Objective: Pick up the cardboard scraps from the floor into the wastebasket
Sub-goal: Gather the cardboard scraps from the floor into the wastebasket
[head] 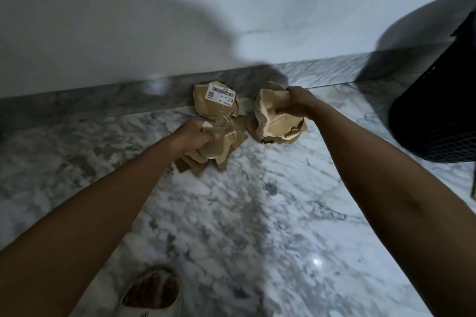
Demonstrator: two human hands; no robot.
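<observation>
Torn brown cardboard scraps lie in a heap on the marble floor against the baseboard. My left hand point(198, 134) grips a bunch of small scraps point(219, 147) at the heap's near left side. My right hand point(296, 104) grips a larger crumpled wad of cardboard point(275, 121) on the right of the heap. A bigger scrap with a white barcode label point(216, 103) leans on the baseboard behind both hands, untouched. The black mesh wastebasket point(435, 116) stands at the right edge, partly cut off by the frame.
A white wall rises behind a grey marble baseboard point(103, 100). My foot in a pale slipper point(152, 293) stands at the bottom centre. White-and-grey marble floor point(257, 213) stretches between the heap and me.
</observation>
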